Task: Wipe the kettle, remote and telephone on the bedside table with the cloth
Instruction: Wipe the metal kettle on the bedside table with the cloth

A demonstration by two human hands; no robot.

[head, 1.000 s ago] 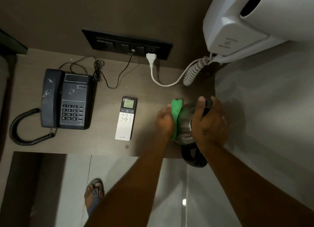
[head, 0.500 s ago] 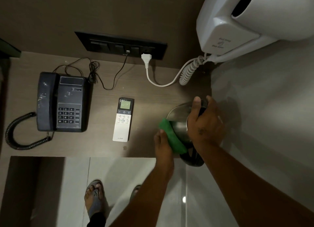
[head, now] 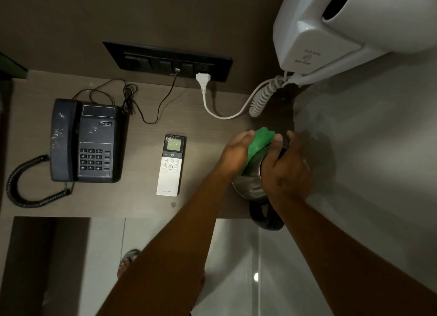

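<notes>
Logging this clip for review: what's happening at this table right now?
A person is wiping a steel kettle on the bedside table. The left hand presses a green cloth against its side while the right hand steadies the top. The remote and the speckled telephone lie untouched.

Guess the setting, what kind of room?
Probably a hotel room: a wall-mounted hair dryer with coiled cord, a corded desk phone, and an AC remote on a bedside table.
</notes>
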